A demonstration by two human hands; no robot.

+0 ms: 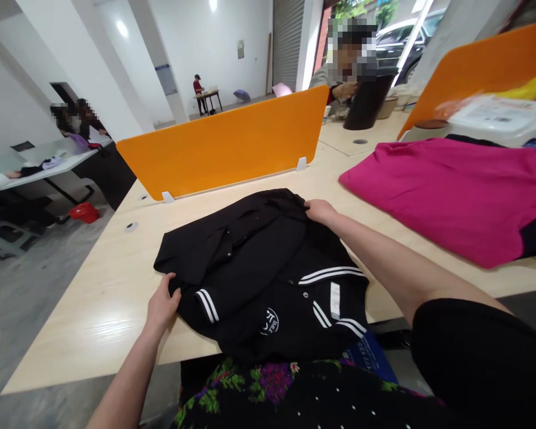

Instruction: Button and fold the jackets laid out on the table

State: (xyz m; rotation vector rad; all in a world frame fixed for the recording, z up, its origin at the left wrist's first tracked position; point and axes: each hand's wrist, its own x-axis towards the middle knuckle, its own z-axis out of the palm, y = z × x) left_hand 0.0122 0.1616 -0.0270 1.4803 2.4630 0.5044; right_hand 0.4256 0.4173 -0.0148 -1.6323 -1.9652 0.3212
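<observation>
Floral top (pixel 268 387) at frame bottom, person right against the desk (pixel 93 298). Black jacket (pixel 268 268) lies on the near edge, partly folded. Left hand (pixel 163 304) pinches the striped cuff side, right hand (pixel 319 210) grips the far fold: opposite ends held, so the cloth stays flat. Pink shirt (pixel 451 190) spread well apart, right.

Left hand (pixel 163 305) low and near, fingers curled, palm down; right hand (pixel 320 210) farther out, arm extended, fingers pinched.
</observation>
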